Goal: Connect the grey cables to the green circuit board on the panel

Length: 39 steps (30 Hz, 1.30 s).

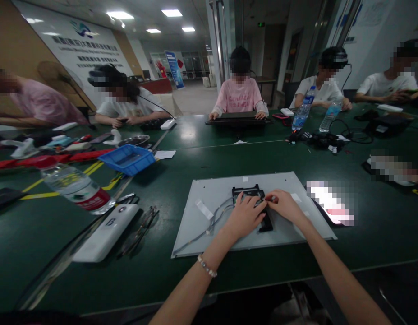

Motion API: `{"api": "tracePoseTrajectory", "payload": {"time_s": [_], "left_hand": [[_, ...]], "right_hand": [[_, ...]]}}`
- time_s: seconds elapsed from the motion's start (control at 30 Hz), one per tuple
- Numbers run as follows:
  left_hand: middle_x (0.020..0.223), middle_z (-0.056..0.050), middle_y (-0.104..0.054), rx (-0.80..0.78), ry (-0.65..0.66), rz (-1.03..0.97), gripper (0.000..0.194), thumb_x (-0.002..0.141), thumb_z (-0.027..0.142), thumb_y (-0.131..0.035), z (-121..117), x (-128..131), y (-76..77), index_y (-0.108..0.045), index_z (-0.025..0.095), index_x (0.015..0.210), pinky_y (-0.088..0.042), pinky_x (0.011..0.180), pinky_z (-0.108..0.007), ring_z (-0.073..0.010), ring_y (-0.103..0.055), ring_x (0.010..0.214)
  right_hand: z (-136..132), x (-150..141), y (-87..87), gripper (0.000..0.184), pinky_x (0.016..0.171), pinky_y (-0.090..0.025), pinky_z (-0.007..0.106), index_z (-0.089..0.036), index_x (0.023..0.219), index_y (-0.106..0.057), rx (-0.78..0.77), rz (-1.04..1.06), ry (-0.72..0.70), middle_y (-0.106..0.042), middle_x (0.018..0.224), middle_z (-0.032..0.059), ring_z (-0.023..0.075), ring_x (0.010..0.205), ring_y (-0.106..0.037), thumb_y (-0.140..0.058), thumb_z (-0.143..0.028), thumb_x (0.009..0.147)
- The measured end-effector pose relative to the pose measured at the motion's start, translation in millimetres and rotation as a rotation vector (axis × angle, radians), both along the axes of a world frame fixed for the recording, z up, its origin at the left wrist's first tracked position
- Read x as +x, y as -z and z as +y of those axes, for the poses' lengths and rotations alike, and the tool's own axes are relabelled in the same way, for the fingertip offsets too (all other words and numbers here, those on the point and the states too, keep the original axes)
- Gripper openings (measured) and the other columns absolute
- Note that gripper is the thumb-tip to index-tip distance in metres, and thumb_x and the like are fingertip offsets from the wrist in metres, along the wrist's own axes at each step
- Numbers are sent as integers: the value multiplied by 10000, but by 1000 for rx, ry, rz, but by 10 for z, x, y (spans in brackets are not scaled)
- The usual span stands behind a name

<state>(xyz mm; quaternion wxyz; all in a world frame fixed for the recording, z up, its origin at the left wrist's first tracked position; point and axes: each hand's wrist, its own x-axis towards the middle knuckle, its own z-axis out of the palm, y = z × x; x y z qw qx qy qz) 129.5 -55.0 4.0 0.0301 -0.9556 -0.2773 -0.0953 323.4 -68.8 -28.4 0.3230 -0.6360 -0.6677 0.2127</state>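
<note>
**Two hands on a black frame, fiddly fingertip stuff going on**

Only the head view here, so call the black frame [268, 222] the middle of the clock. It sits on a pale panel [209, 192] lying flat on the green table [181, 162], with grey cables [190, 243] trailing off toward 8 o'clock.

Left hand [247, 212] comes in from 7, palm down, fingers loosely spread over the frame and covering a good chunk of it. Right hand [283, 205] is just beside it at 3, thumb and fingertips drawn together at the frame's edge. Might be pinching something small, but I honestly can't tell.

My read: this is a fitting or adjusting step, left hand steadying, right hand doing the precise bit. Next move calls for light fingertip control on the right and a firm left, minding those cables.

Further out: a lit, blurred phone-like slab [330, 203] at 3, white power bank [107, 232] near 9, blue tray [141, 164] around 10. Straight up at 12, a co-worker [241, 97] has both hands on a dark flat thing [237, 119].
</note>
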Motion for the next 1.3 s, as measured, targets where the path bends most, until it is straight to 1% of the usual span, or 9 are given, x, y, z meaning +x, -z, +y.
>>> {"api": "tracePoseTrajectory", "payload": {"time_s": [0.27, 0.43, 0.57, 0.7, 0.8, 0.9, 1.03, 1.13, 1.3], "left_hand": [[1270, -77, -483, 36, 2, -5, 345, 940, 343, -381, -10, 5, 17, -451, 226, 1256, -205, 1065, -475, -232, -442, 1159], [1325, -64, -458, 1, -3, -81, 406, 933, 363, -409, 12, -34, -45, -391, 245, 1321, -209, 1074, -459, -230, -412, 1208], [1242, -49, -537, -49, -33, -118, 327, 949, 315, -374, 331, -38, -130, -477, 231, 1248, -319, 1019, -388, -195, -496, 1125], [1129, -67, -605, -52, -147, 20, 296, 906, 187, -429, 819, 48, -146, -550, 173, 1176, -417, 908, -265, -165, -563, 1036], [1052, -88, -632, -42, -190, 73, 238, 872, 177, -486, 1069, 146, -97, -614, 145, 1070, -442, 868, -262, -177, -592, 982], [967, -107, -648, -22, -216, 111, 168, 852, 152, -509, 1181, 239, -35, -654, 125, 932, -453, 843, -272, -188, -607, 936], [892, -132, -660, 17, -236, 149, 178, 849, 104, -489, 1221, 310, 2, -666, 101, 861, -457, 804, -286, -203, -626, 891], [850, -140, -671, 41, -228, 166, 185, 851, 102, -488, 1193, 307, -26, -671, 98, 827, -449, 779, -299, -211, -639, 852], [816, -130, -680, 77, -193, 164, 156, 819, 67, -517, 969, 286, -126, -665, 109, 789, -402, 826, -340, -213, -639, 834]], "right_hand": [[-6, 5, 21, 135, 678, -450, 274, -196, 834, -679, 26, 17, -20, -643, 861, 40, 143, 673, -576, -566, -205, 761], [23, 38, 59, 148, 688, -457, 285, -195, 836, -679, 60, 37, 3, -648, 854, 38, 150, 681, -584, -549, -241, 783], [44, 70, 49, 172, 701, -462, 293, -186, 845, -677, 128, 40, 55, -656, 865, 48, 166, 728, -595, -528, -264, 805], [43, 89, 36, 183, 742, -463, 308, -176, 855, -673, 175, 8, 95, -659, 889, 61, 175, 762, -604, -504, -238, 819], [44, 105, 59, 187, 758, -461, 311, -172, 863, -672, 178, -23, 106, -659, 895, 67, 178, 773, -605, -497, -224, 821], [51, 116, 85, 184, 760, -456, 303, -175, 861, -671, 164, -51, 105, -660, 881, 64, 177, 778, -603, -496, -217, 824], [62, 116, 82, 187, 754, -448, 292, -178, 846, -677, 138, -93, 106, -660, 856, 60, 175, 767, -594, -494, -212, 828], [64, 115, 67, 191, 740, -443, 285, -177, 845, -680, 122, -114, 108, -659, 850, 62, 173, 758, -590, -493, -214, 833], [56, 122, 80, 192, 745, -438, 276, -183, 854, -679, 120, -116, 102, -657, 853, 59, 169, 761, -591, -490, -211, 836]]}}
